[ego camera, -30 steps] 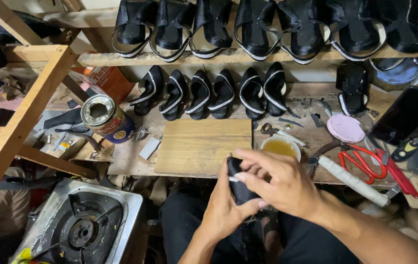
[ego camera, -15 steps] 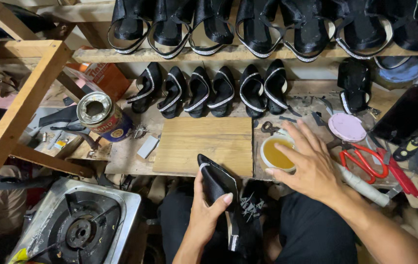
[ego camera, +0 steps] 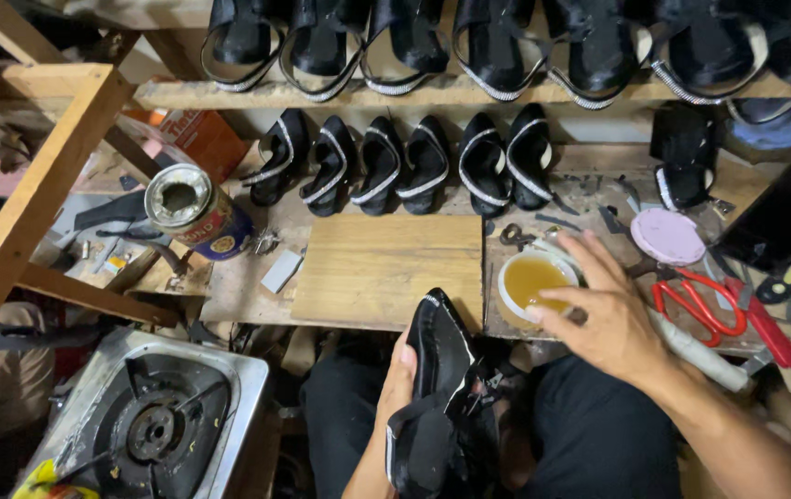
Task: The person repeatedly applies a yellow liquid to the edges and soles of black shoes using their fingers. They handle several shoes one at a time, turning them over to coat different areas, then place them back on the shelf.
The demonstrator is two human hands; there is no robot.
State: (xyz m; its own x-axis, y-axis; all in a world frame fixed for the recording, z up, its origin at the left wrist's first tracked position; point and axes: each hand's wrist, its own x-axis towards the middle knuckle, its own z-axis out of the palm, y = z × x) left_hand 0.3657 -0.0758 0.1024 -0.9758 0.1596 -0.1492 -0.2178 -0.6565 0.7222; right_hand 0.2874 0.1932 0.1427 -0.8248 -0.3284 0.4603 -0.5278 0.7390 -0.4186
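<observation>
My left hand (ego camera: pixel 398 386) grips a black shoe upper (ego camera: pixel 442 388) with a thin white edge, held over my lap just below the bench edge. My right hand (ego camera: pixel 603 310) reaches over the bench with fingers spread, its fingertips at the rim of a small white bowl of amber glue (ego camera: pixel 532 280). Nothing is held in that hand. A bare wooden board (ego camera: pixel 386 268) lies left of the bowl.
Black sandals with white trim (ego camera: pixel 405 162) line the bench back and the shelf above. A glue tin (ego camera: pixel 194 212) lies on its side at the left. Red scissors (ego camera: pixel 705 305), a pink lid (ego camera: pixel 668 236) and a dark phone (ego camera: pixel 779 212) sit right. A gas stove (ego camera: pixel 151 420) is lower left.
My hands were together on the shoe piece a second ago. The right hand has let go and moved up right to the glue bowl; the left keeps the shoe upper.
</observation>
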